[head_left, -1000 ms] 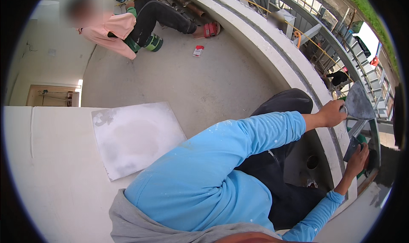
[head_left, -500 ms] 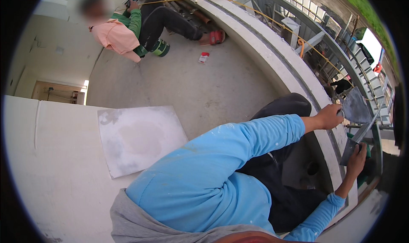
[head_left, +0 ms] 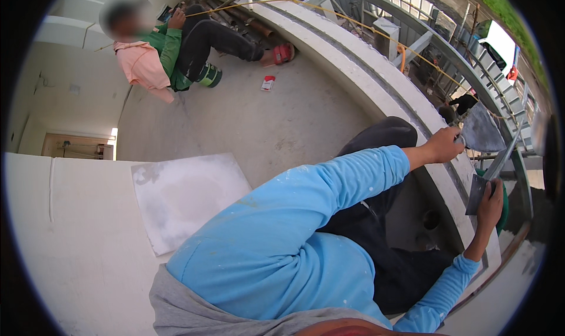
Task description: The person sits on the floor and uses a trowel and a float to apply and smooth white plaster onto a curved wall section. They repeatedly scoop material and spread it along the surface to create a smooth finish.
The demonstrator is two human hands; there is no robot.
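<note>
Two trowels (head_left: pixel 481 130) (head_left: pixel 478 193), one white board (head_left: pixel 188 197), one small red packet (head_left: pixel 268 83), one seated person (head_left: pixel 176 47).

At the right of the frame, the left hand (head_left: pixel 444 146) grips a grey trowel (head_left: pixel 481 130) above a curved concrete ledge (head_left: pixel 376 83). Just below, the right hand (head_left: pixel 488 199) holds a smaller flat blade (head_left: pixel 475 194). At lower left lies a white board (head_left: pixel 185 197). At upper left another person (head_left: pixel 176 47) sits on the floor (head_left: pixel 265 124).

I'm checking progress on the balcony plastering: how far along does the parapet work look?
The parapet top already looks smooth and pale. In hand: the left hand holds a trowel, and the right hand holds a flat metal blade beyond the wall. How much of the outer face is left cannot be seen.
</note>
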